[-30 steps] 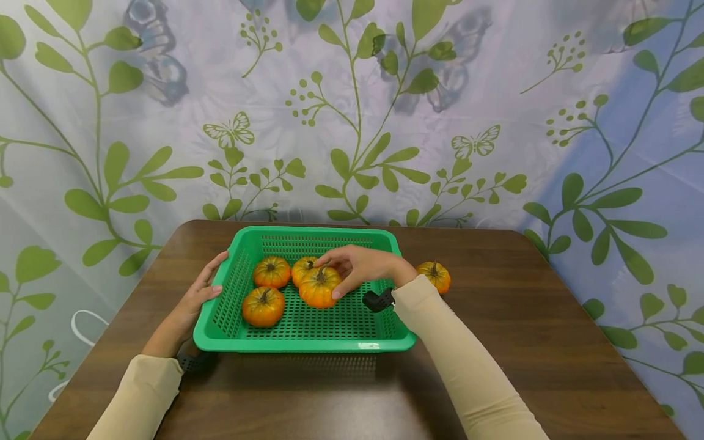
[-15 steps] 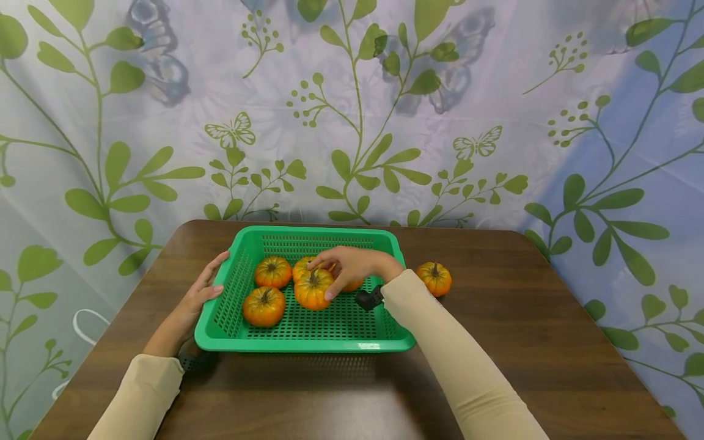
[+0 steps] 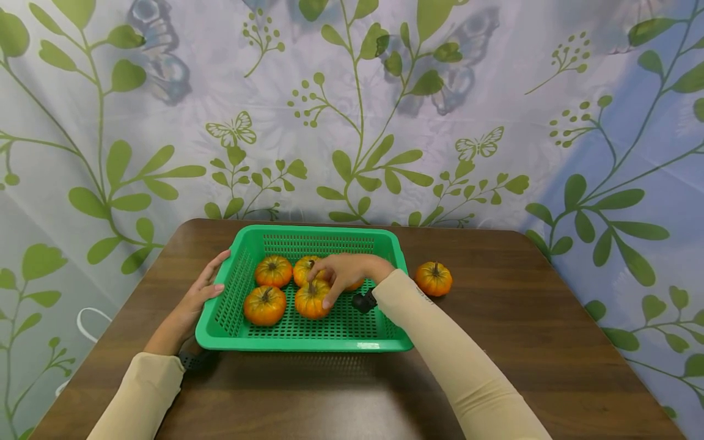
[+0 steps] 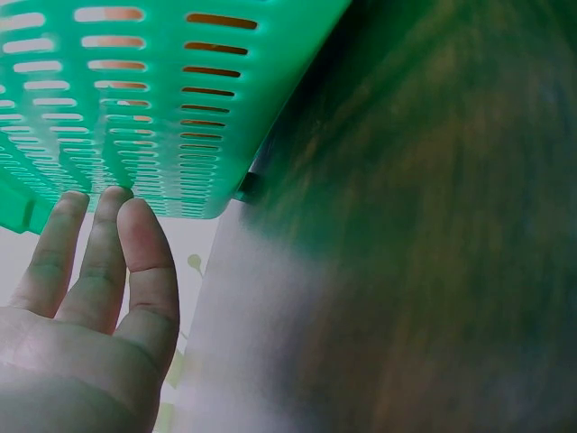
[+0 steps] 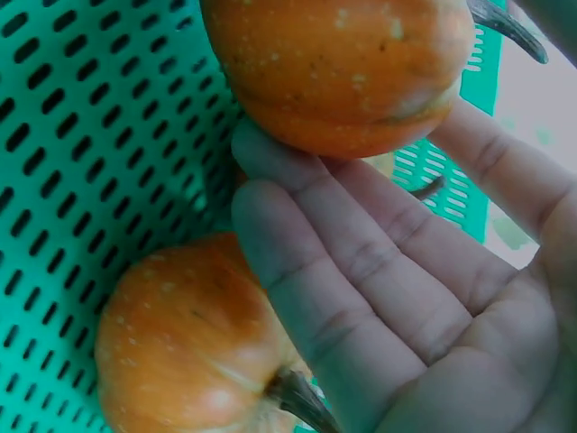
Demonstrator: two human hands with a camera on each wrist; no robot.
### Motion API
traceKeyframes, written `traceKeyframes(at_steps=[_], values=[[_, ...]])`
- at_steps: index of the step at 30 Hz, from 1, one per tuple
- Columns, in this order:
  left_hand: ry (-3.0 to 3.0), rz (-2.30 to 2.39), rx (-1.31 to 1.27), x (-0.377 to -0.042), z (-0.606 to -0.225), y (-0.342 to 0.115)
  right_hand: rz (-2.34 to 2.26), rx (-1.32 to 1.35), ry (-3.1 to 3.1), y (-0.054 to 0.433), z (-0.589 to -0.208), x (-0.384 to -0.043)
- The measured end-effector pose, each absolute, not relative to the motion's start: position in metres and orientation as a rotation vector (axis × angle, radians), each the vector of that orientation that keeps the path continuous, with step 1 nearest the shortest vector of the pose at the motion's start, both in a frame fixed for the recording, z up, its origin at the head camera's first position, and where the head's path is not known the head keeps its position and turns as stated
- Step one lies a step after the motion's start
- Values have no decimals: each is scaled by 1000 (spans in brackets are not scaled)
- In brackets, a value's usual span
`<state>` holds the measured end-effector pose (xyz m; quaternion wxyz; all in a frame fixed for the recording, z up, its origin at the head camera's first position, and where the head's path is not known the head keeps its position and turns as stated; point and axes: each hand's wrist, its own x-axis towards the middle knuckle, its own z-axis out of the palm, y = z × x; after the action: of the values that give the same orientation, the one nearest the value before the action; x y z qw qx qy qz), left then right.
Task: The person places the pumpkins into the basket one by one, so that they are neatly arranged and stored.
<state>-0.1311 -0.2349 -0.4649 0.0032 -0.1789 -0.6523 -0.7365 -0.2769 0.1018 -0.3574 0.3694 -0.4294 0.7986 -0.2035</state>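
Note:
A small orange pumpkin sits low in the green basket, between the thumb and fingers of my right hand. In the right wrist view that pumpkin rests against the fingertips, and another pumpkin lies below the fingers. Two pumpkins stand at the left of the basket, one at the back and one in front. A further pumpkin is just behind the held one; one more is mostly hidden by the right hand. My left hand touches the basket's left side, its fingers nearly straight against the outer wall.
One more pumpkin stands on the brown wooden table, right of the basket. Behind the table hangs a cloth printed with leaves and butterflies. A white loop of cord shows past the left table edge.
The right hand has moved slightly left and down, lowering its pumpkin into the front middle of the basket. The left hand has stayed at the basket's side.

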Motion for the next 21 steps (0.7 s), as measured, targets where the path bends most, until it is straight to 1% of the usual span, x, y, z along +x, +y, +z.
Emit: traceKeyframes(at_steps=[9, 21], values=[[-2042, -2315, -560, -140, -467, -239, -442, -1082, 2121, 94, -367, -277], [-2025, -2345, -579, -150, -470, -247, -385, -1146, 2183, 81, -378, -275]])
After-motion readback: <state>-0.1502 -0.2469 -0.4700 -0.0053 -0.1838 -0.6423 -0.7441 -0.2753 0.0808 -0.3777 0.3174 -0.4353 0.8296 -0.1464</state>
